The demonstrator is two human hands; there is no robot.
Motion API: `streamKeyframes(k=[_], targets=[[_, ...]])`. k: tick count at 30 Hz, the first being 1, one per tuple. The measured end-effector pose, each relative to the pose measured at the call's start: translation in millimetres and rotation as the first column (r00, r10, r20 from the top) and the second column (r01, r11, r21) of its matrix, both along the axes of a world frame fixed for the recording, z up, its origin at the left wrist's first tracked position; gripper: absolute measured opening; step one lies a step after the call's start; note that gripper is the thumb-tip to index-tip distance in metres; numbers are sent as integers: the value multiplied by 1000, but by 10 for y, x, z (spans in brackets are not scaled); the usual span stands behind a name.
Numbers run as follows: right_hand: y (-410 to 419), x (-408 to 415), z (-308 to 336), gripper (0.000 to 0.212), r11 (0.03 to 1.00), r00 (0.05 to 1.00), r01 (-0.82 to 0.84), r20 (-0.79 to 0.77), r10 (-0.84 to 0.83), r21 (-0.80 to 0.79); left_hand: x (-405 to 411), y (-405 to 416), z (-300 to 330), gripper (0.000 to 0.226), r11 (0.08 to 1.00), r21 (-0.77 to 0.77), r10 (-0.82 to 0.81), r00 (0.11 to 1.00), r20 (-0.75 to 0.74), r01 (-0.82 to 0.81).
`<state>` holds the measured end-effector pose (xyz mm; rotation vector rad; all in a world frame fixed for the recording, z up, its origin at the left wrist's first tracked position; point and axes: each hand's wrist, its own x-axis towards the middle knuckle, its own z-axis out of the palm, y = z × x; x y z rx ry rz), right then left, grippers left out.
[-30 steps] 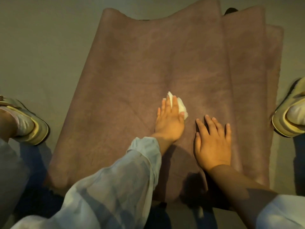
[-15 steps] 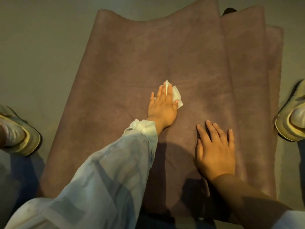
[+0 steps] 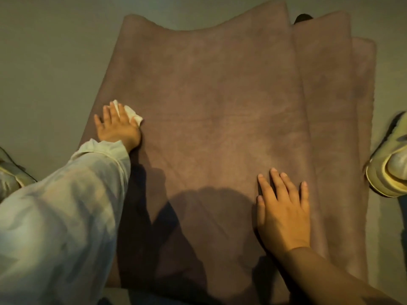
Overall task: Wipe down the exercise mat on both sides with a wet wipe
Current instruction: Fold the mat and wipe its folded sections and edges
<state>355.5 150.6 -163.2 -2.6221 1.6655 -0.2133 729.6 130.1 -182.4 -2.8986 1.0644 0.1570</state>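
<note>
A white wet wipe (image 3: 131,112) is pressed flat under the left hand (image 3: 117,126) near the mat's (image 3: 220,95) left edge, while the right hand (image 3: 283,211) is laid spread on it.

Most of the wet wipe (image 3: 131,112) sat hidden under the left hand (image 3: 116,126), only a crumpled white corner poking out. The mat's (image 3: 211,95) near edge was lost under the sleeve (image 3: 66,212) and in deep shadow. The right shoe (image 3: 389,164) was blurred and cut by the frame edge; the left shoe (image 3: 11,170) was barely a sliver. A dark object (image 3: 303,18) peeked from behind the mat's far edge, too little to identify.
</note>
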Motion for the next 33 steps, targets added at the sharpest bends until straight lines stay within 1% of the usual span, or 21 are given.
streamKeyframes(k=[3, 5, 7, 10, 11, 13, 15, 16, 17, 18, 20, 22, 23, 24, 25, 26, 27, 28, 30, 33], targets=[[-3, -1, -28, 50, 1000, 1000, 1, 17, -1, 0, -62, -251, -16, 57, 999, -28, 34, 995, -96, -36], [-17, -7, -36, 50, 1000, 1000, -2, 21, 2, 4, -142, -526, 7, 56, 999, -37, -20, 988, -156, 14], [-32, -14, -37, 50, 1000, 1000, 2, 22, -2, 16, -335, -866, 21, 55, 992, -54, -124, 969, -213, 115], [-41, -15, -39, 48, 1000, 999, -5, 32, 4, 19, -973, -1330, 47, 53, 941, -118, -337, 881, -332, 316], [-39, -19, -38, 48, 1000, 999, -6, 35, 5, 22, -1196, -1412, 62, 52, 923, -155, -384, 848, -365, 351], [-40, -23, -29, 48, 999, 999, -1, 35, 0, 32, -1471, -1438, 88, 52, 909, -219, -416, 805, -423, 355], [-44, -17, -17, 48, 999, 1000, 3, 28, -4, 36, -1549, -1269, 109, 51, 879, -271, -476, 751, -458, 392], [-41, -13, -7, 48, 999, 1000, 6, 23, -7, 33, -1580, -1113, 124, 51, 844, -295, -537, 710, -456, 449], [-33, -9, 5, 48, 1000, 1000, 8, 19, -8, 24, -1628, -922, 128, 51, 789, -310, -614, 660, -434, 530], [-28, -8, 13, 48, 1000, 1000, 6, 17, -6, 15, -1699, -693, 117, 51, 718, -318, -694, 602, -395, 620], [-16, -5, 23, 48, 1000, 1000, 2, 9, -2, 7, -1836, -169, 82, 54, 537, -293, -834, 447, -322, 791], [-11, -11, 17, 48, 1000, 1000, -1, -17, 1, 9, -1870, 235, 62, 54, 376, -253, -905, 295, -308, 891], [-8, -17, 13, 49, 1000, 1000, -1, -27, 1, 12, -1829, 314, 65, 53, 302, -236, -928, 228, -293, 924], [-7, -20, 9, 49, 1000, 999, -4, -33, 5, 15, -1768, 299, 74, 52, 234, -215, -948, 173, -268, 948], [-8, -19, 2, 49, 1000, 999, -8, -37, 8, 15, -1696, 210, 79, 52, 183, -181, -963, 139, -230, 966], [-13, -21, -5, 49, 1000, 999, -10, -37, 11, 11, -1625, 72, 75, 52, 171, -136, -971, 144, -190, 976], [-17, -19, -14, 49, 1000, 999, -10, -33, 10, 6, -1555, -97, 66, 52, 205, -88, -971, 192, -144, 975], [-22, -19, -22, 49, 1000, 1000, -6, -27, 6, 3, -1488, -279, 54, 53, 271, -51, -958, 264, -109, 961], [-38, -15, -35, 48, 1000, 1000, 2, -24, -1, 6, -1401, -626, 32, 54, 400, -35, -913, 395, -103, 916], [-40, -18, -33, 49, 1000, 1000, 5, -10, -5, 19, -1337, -1020, 17, 54, 536, -67, -841, 525, -134, 842]])
